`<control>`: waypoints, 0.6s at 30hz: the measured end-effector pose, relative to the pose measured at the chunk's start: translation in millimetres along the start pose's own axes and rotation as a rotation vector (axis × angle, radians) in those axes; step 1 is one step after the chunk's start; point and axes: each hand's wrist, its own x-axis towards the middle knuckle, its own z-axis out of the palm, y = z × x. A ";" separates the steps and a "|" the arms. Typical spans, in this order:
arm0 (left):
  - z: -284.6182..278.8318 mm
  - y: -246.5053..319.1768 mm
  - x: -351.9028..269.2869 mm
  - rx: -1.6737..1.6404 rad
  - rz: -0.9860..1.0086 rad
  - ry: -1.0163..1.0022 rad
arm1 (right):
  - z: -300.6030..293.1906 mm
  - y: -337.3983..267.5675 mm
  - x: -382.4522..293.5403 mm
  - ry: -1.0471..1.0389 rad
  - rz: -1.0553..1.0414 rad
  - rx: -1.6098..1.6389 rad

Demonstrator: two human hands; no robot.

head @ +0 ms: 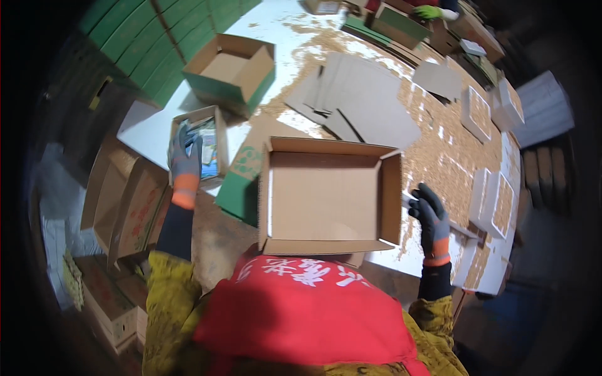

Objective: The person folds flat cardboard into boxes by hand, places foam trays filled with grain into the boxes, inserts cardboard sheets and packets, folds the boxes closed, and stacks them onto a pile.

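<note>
My left hand (185,157), in a grey glove with an orange cuff, reaches into a small cardboard box (222,141) of printed packets (208,149); whether its fingers grip one is hidden. My right hand (430,214), gloved alike with dark fingertips, is held with curled, parted fingers beside the right wall of an open cardboard box (324,197), and no object shows in it. That box has nothing inside and lies right in front of my red apron. Beneath its left side is a green and brown cardboard piece (240,183).
Grey cardboard sheets (362,98) lie behind the box. Brown loose grains cover much of the white table, with filled white trays (499,204) at right. An open green box (230,70) stands back left, near stacked green boxes (136,47). Another person's green-gloved hand (427,12) is far back.
</note>
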 end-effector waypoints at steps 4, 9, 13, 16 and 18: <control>-4.4 91.9 -77.4 -0.875 -0.201 -0.705 | -9.5 31.4 19.6 -0.233 0.035 0.084; 52.9 110.1 -123.0 -0.609 -0.190 -0.748 | 67.6 81.3 32.3 -0.315 -0.058 -0.375; 33.8 144.3 -114.0 -0.953 -0.421 -0.797 | 67.8 83.8 30.0 -0.308 0.035 -0.165; 18.3 158.4 -112.7 -0.922 -0.255 -0.655 | 49.9 86.1 27.1 -0.344 0.119 0.097; 19.0 157.6 -104.0 -0.859 -0.104 -0.620 | 52.2 58.7 20.1 -0.313 0.146 0.179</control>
